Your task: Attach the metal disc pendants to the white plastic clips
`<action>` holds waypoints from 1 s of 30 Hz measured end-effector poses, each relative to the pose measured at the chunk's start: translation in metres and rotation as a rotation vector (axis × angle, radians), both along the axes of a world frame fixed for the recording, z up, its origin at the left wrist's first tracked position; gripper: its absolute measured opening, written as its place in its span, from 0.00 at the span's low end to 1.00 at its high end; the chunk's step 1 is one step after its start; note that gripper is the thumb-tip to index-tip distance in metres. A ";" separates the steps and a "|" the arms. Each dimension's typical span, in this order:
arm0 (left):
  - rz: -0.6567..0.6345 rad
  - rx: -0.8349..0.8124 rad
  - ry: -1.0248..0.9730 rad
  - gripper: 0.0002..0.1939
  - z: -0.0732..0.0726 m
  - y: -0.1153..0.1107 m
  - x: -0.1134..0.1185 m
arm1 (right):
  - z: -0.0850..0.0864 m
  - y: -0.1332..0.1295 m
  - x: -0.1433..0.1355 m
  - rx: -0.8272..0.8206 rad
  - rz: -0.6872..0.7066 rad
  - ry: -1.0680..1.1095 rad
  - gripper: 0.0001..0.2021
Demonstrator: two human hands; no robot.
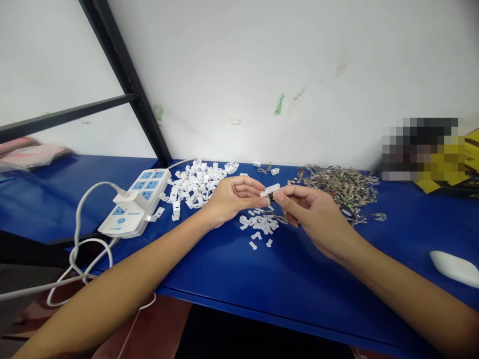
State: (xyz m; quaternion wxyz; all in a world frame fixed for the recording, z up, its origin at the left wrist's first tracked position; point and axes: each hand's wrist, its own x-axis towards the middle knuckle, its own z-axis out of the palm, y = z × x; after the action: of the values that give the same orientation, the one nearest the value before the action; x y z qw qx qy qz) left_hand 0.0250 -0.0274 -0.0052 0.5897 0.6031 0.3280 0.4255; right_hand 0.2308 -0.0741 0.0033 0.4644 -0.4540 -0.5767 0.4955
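Observation:
Above the middle of the blue table, my left hand (237, 197) pinches a small white plastic housing (272, 189) between thumb and fingers. My right hand (303, 204) meets it from the other side, thumb and forefinger closed on a small dark part at the housing's lower edge. Thin brownish wires (276, 217) hang under the right fingers, seemingly joined to that part. Fingers hide most of the join. Directly below the hands lies a little heap of small white plastic pieces (265, 224). Behind my left hand spreads a larger pile of white housings (198, 182).
At the right rear sits a heap of bundled thin wires (344, 187). A white power strip (136, 202) with a plugged-in cable (77, 224) stands at left, beside a black metal frame (127, 85). A smooth white object (454, 268) lies at the right, yellow-and-black boxes (445, 174) behind.

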 end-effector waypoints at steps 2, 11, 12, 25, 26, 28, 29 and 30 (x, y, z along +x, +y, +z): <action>-0.001 0.006 -0.009 0.20 0.000 -0.001 0.002 | -0.002 -0.001 -0.003 -0.014 -0.030 0.016 0.19; 0.036 -0.008 0.008 0.18 0.002 -0.004 0.004 | 0.004 -0.003 0.000 0.226 -0.076 -0.238 0.16; 0.038 0.002 0.009 0.18 0.003 -0.003 0.003 | 0.006 -0.003 0.001 0.251 -0.081 -0.269 0.16; 0.011 0.071 0.067 0.16 0.006 -0.005 0.003 | 0.002 -0.003 -0.001 0.258 -0.043 -0.271 0.16; 0.013 0.071 0.062 0.16 0.006 -0.005 0.004 | 0.002 -0.004 -0.001 0.265 -0.045 -0.268 0.16; 0.017 0.071 0.048 0.16 0.004 -0.005 0.004 | 0.003 -0.006 -0.002 0.292 -0.057 -0.279 0.15; 0.020 0.070 0.042 0.16 0.004 -0.004 0.004 | 0.003 -0.006 -0.002 0.301 -0.058 -0.285 0.14; 0.026 0.070 0.036 0.16 0.003 -0.004 0.004 | 0.004 -0.007 -0.001 0.299 -0.052 -0.283 0.14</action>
State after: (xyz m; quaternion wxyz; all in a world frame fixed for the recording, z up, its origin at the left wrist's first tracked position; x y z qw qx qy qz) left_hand 0.0290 -0.0311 -0.0023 0.5567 0.6266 0.3314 0.4332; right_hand 0.2293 -0.0812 0.0075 0.4537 -0.4600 -0.6913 0.3236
